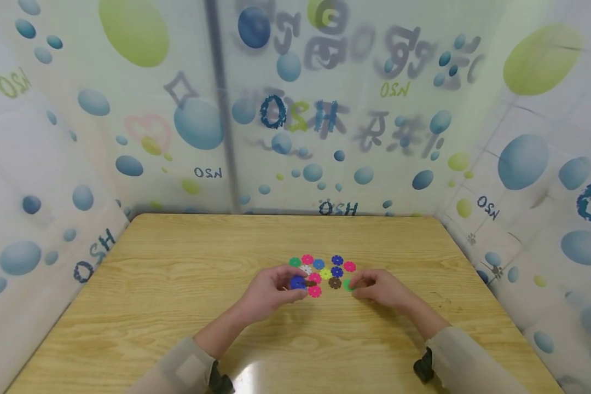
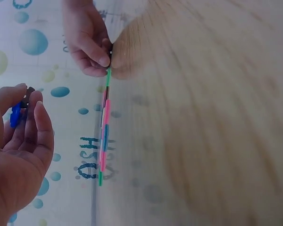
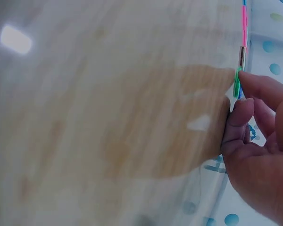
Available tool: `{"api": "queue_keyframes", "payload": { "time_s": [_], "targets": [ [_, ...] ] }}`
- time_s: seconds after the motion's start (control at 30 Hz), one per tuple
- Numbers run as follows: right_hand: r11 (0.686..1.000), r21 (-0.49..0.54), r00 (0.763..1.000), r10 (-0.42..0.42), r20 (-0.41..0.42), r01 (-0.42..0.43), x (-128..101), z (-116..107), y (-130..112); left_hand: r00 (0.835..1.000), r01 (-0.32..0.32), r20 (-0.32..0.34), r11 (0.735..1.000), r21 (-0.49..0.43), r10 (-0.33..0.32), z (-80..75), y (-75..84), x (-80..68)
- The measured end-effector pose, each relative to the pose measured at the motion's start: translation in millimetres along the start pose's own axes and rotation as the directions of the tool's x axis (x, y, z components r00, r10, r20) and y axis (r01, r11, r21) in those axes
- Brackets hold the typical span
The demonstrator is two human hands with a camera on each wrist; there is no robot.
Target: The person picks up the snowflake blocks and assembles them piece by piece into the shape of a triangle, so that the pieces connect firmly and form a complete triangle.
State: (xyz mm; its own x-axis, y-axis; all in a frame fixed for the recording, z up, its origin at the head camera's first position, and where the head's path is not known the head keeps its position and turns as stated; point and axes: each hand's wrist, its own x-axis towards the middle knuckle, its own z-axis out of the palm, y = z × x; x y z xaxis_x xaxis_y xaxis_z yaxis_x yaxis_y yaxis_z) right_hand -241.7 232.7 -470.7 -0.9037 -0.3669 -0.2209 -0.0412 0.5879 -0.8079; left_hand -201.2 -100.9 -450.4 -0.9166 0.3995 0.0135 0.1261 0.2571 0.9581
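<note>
Your left hand (image 1: 271, 290) has its fingers curled around a blue disc (image 1: 297, 282), pinching it just above the wooden table (image 1: 177, 284) at the near left edge of the cluster of coloured discs (image 1: 325, 269). Your right hand (image 1: 379, 289) pinches a green disc (image 1: 347, 285) between thumb and fingertips at the cluster's near right edge, low against the tabletop
</note>
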Motion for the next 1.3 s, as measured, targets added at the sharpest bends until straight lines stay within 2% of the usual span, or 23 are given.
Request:
{"api": "queue_keyframes", "payload": {
  "time_s": [0.13, 0.5, 0.97, 1.3],
  "targets": [
    [1.000, -0.013, 1.000, -0.010, 0.019, 0.011, -1.9, 0.2, 0.6, 1.000, 0.000, 0.004, 1.000, -0.011, 0.000, -0.5, -0.8, -0.1],
    [0.998, -0.030, 0.998, -0.056, -0.013, 0.056, -0.3, 5.5, 0.4, 1.000, -0.014, 0.005, 1.000, -0.020, 0.014, -0.9, -3.4, -0.3],
    [1.000, -0.028, 0.999, 0.004, -0.040, -0.005, -2.9, 6.1, -0.4, 0.999, -0.026, 0.017, 0.999, -0.032, 0.027, 1.0, -0.8, 0.6],
    [0.998, -0.054, 0.999, 0.009, -0.038, -0.011, -3.1, 7.1, -3.4, 1.000, -0.026, 0.002, 0.999, -0.030, 0.026, 1.7, -3.1, 0.0]
  ]
}}
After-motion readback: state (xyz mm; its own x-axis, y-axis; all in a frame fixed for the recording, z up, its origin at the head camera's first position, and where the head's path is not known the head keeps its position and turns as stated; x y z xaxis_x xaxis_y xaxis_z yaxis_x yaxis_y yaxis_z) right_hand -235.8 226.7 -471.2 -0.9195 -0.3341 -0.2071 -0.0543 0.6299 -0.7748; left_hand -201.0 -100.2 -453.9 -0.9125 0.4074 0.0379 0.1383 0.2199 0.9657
